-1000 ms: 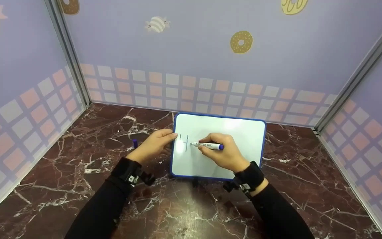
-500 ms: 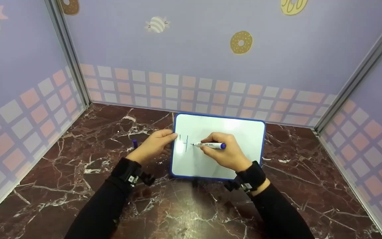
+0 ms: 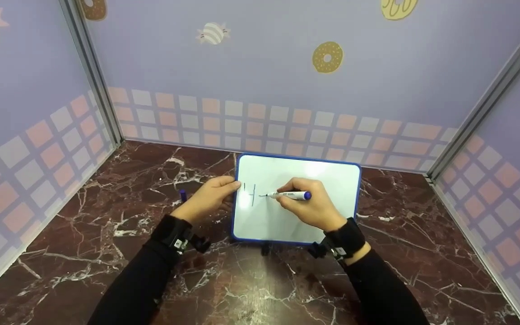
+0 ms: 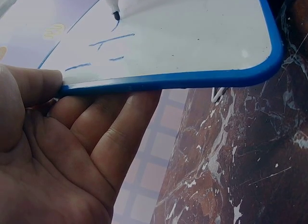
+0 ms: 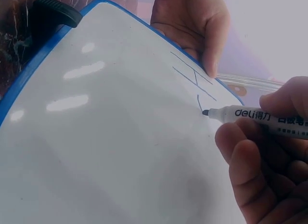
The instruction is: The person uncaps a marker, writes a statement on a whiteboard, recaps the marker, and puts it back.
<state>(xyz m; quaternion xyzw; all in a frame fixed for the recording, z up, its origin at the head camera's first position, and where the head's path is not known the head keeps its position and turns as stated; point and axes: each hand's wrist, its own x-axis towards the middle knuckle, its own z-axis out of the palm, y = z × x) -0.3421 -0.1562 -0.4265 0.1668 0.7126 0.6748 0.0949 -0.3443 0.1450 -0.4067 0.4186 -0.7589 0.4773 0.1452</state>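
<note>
A: Which step is in hand?
B: Mid-writing, I'd judge. A slim white marker with a blue-purple end [image 3: 292, 195] has its tip at the end of a short blue stroke [image 5: 199, 103], just right of a blue H [image 5: 196, 77] near the left edge of a rectangular whiteboard with a blue rim [image 3: 264, 225].
A: Next move calls for?
B: Light, steady tip pressure, I'd say, and a board that doesn't shift.
A: The hands?
B: Right hand [image 3: 308, 204]: fingers closed round the marker barrel in a writing grip. Left hand [image 3: 210, 195]: opened only by the board's thickness, thumb at the front, fingers behind, pinching the left edge.
A: Board's position?
B: Tilted, at the back of the dark red marbled counter [image 3: 251, 289]. Its support is unclear. Small blue-purple cylinder, probably the cap [image 3: 183, 195], near the left hand.
</note>
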